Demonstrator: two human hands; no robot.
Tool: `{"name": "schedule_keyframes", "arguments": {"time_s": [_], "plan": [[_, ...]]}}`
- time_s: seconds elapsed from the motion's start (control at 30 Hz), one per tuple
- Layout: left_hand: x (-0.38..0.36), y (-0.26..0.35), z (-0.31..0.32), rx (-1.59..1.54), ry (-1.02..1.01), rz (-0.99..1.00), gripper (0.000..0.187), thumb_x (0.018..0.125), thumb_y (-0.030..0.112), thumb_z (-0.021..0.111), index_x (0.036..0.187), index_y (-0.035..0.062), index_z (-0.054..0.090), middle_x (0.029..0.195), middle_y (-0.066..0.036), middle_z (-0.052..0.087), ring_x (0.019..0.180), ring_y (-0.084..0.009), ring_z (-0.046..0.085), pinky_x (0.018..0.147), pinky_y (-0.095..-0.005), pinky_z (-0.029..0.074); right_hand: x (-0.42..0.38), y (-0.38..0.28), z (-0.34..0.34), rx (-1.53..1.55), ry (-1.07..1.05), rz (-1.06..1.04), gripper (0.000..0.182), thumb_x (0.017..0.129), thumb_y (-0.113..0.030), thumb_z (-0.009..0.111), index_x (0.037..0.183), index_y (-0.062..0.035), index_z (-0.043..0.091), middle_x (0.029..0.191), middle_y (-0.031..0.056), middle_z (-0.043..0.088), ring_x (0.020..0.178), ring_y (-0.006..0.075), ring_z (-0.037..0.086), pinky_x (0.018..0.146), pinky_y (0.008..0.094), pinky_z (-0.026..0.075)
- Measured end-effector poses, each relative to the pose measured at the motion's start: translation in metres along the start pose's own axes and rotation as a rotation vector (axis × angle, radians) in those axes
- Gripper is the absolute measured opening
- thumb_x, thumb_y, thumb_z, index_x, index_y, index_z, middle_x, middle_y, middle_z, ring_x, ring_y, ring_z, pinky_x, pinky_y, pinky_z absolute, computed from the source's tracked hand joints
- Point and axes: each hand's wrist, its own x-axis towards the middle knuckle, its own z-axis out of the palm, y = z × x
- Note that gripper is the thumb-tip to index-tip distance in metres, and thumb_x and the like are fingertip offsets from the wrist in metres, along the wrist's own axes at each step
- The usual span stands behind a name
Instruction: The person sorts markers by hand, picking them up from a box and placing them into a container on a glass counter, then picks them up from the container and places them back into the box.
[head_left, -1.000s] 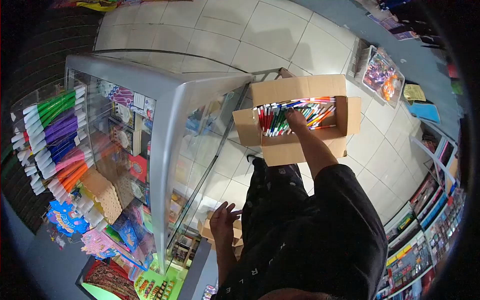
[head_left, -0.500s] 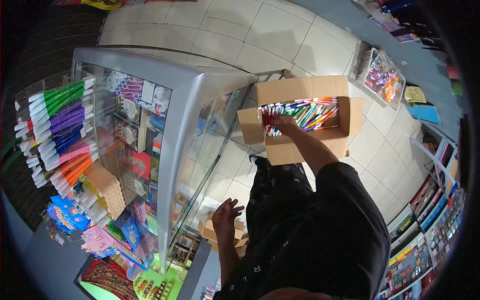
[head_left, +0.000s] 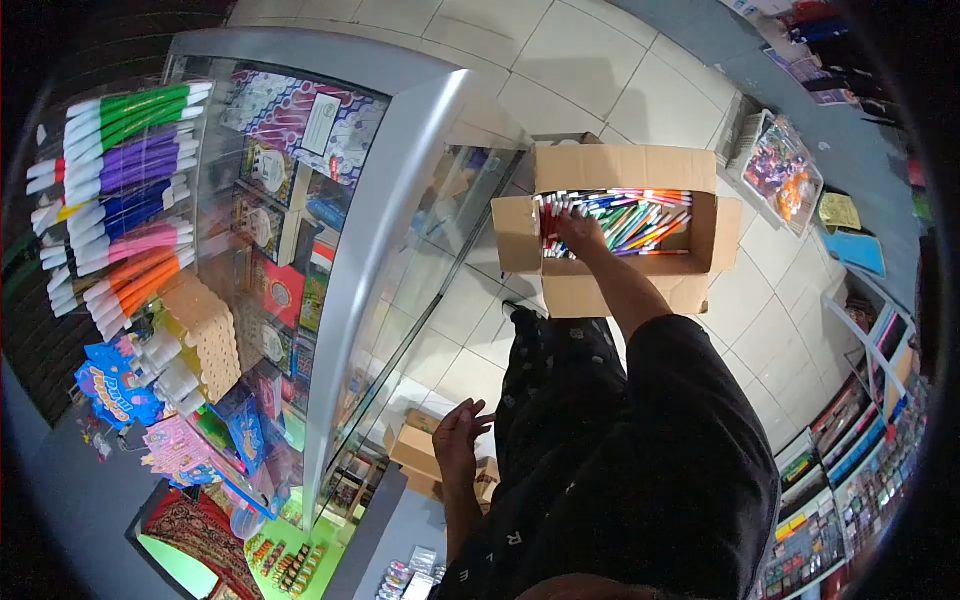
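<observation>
Right hand [head_left: 582, 234] is down inside an open-topped brown cardboard box [head_left: 625, 296], at the left part of a heap of slim multicoloured pens with white ends [head_left: 630, 225]. Fingers are bent, fingertips among the pens; can't tell how far closed, or if it has hold of one. Box flaps are folded out; pens lie loose, mostly slanted, bare cardboard showing at the right end. What the box rests on is hidden.

Left hand [head_left: 460, 428] hangs at the person's side, half open, fingers loosely curled, no item visible in it. Nearest to it: smaller brown cardboard boxes [head_left: 416, 448].

Left of the box: grey-framed glass display case [head_left: 430, 110], with bundled green white-capped pens [head_left: 150, 105] at its far side. White plastic basket [head_left: 745, 150] of packaged goods sits to the right, on pale floor tiles [head_left: 775, 290].
</observation>
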Motion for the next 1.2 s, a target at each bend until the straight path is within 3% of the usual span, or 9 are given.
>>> {"name": "schedule_keyframes", "arguments": {"time_s": [0.13,0.27,0.57,0.7,0.93,0.97,1.03,1.07,1.2], "plan": [[-0.001,-0.007,-0.008,0.020,-0.014,0.007,0.033,0.096,0.017,0.054,0.120,-0.0062,0.054,0.110,-0.019,0.065,0.086,-0.0261,0.069,0.073,-0.0314,0.054,-0.009,-0.002,-0.034,0.061,0.102,-0.213,0.025,0.091,-0.030,0.046,0.111,-0.0184,0.055,0.108,0.0143,0.058,0.091,0.0344,0.064,0.073,0.0432,0.056],[0.000,-0.015,-0.015,0.011,-0.012,0.004,0.033,0.096,0.017,0.054,0.120,-0.0054,0.054,0.110,-0.019,0.065,0.086,-0.0257,0.069,0.074,-0.0312,0.053,-0.009,-0.013,-0.045,0.209,-0.102,0.125,0.025,0.091,-0.030,0.046,0.106,-0.0157,0.059,0.108,0.0136,0.062,0.093,0.0321,0.065,0.075,0.0439,0.056],[-0.011,-0.026,-0.031,-0.019,0.001,0.011,0.035,0.096,0.018,0.054,0.122,-0.0054,0.053,0.110,-0.019,0.065,0.087,-0.0259,0.069,0.075,-0.0321,0.054,0.001,0.011,-0.013,-0.058,-0.246,-0.007,0.022,0.089,-0.019,0.049,0.101,-0.0133,0.065,0.106,0.0078,0.064,0.109,0.0267,0.059,0.084,0.0414,0.052],[-0.015,-0.026,-0.039,-0.048,0.015,0.047,0.035,0.096,0.019,0.054,0.122,-0.0049,0.054,0.110,-0.018,0.065,0.088,-0.0253,0.068,0.075,-0.0319,0.054,-0.011,0.009,-0.018,0.375,-0.106,0.258,0.028,0.090,-0.032,0.046,0.098,-0.0168,0.067,0.105,0.0124,0.065,0.100,0.0304,0.062,0.081,0.0436,0.053],[-0.010,-0.032,-0.064,-0.077,-0.096,0.154,0.032,0.097,0.019,0.052,0.121,-0.0015,0.056,0.112,-0.016,0.065,0.090,-0.0243,0.068,0.077,-0.0312,0.054,-0.039,0.021,-0.018,0.060,-0.059,-0.047,0.021,0.087,-0.028,0.053,0.102,-0.0193,0.066,0.089,0.0136,0.066,0.085,0.0335,0.065,0.070,0.0480,0.054],[-0.005,-0.035,-0.069,-0.119,-0.129,0.171,0.032,0.097,0.019,0.052,0.121,-0.0008,0.057,0.113,-0.015,0.065,0.091,-0.0231,0.068,0.077,-0.0310,0.054,-0.057,0.015,-0.033,0.173,0.261,-0.154,0.025,0.089,-0.031,0.050,0.106,-0.0181,0.064,0.086,0.0143,0.066,0.084,0.0358,0.065,0.069,0.0497,0.053],[-0.008,-0.019,-0.071,-0.100,-0.164,0.219,0.032,0.097,0.020,0.053,0.121,-0.0008,0.057,0.113,-0.014,0.065,0.091,-0.0222,0.068,0.077,-0.0306,0.054,-0.056,0.023,-0.032,0.126,0.110,-0.115,0.022,0.087,-0.034,0.057,0.099,-0.0154,0.063,0.078,0.0142,0.059,0.070,0.0367,0.060,0.059,0.0502,0.050],[-0.005,-0.017,-0.073,-0.122,-0.193,0.234,0.032,0.097,0.021,0.053,0.121,0.0002,0.058,0.113,-0.012,0.066,0.090,-0.0198,0.068,0.077,-0.0298,0.054,-0.068,0.024,-0.021,0.046,0.504,-0.223,0.020,0.085,-0.032,0.061,0.093,-0.0136,0.061,0.077,0.0139,0.057,0.066,0.0352,0.058,0.056,0.0483,0.049],[0.008,-0.010,-0.085,-0.122,-0.320,0.394,0.034,0.096,0.023,0.054,0.124,0.0030,0.057,0.114,-0.009,0.066,0.091,-0.0144,0.065,0.079,-0.0290,0.052,-0.083,0.017,-0.060,0.180,0.405,-0.279,0.024,0.081,-0.030,0.069,0.090,-0.0086,0.064,0.078,0.0147,0.061,0.067,0.0343,0.060,0.056,0.0447,0.050]]}}
